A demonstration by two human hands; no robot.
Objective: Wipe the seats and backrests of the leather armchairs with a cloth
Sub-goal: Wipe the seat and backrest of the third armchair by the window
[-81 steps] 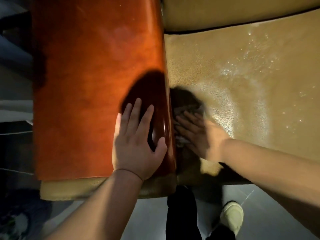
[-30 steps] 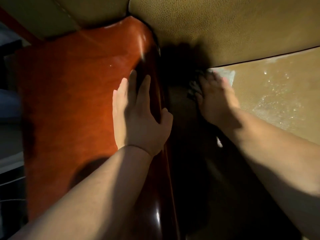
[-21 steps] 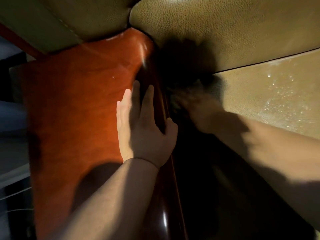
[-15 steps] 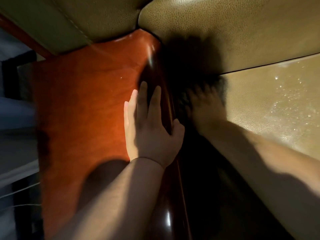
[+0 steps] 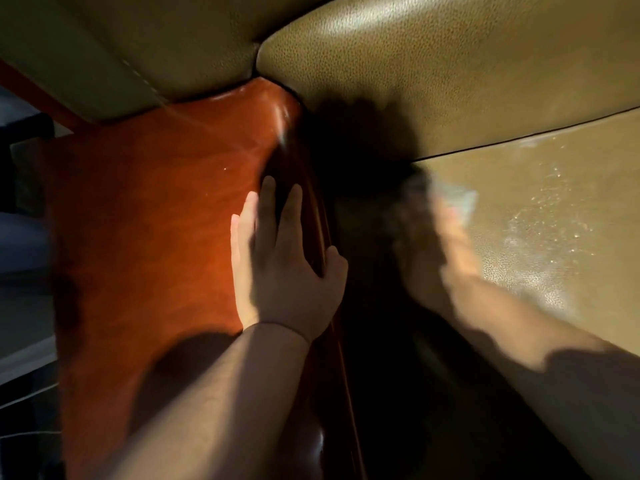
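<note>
Left hand (image 5: 284, 271) is laid flat, fingers spread, on the armrest (image 5: 156, 237); cloth (image 5: 457, 202) is pressed on seat (image 5: 554, 220) by right hand (image 5: 433, 251), grip too blurry to tell tbh.

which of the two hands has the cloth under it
The right hand, blurred on the tan leather seat, with a pale cloth corner showing past its fingers. The left hand lies flat on the orange-brown armrest, holding nothing.

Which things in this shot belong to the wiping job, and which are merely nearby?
Job: cloth under the blurred right hand; leather seat; backrest.
Nearby: glossy wooden armrest, with the left hand flat on it.
</note>
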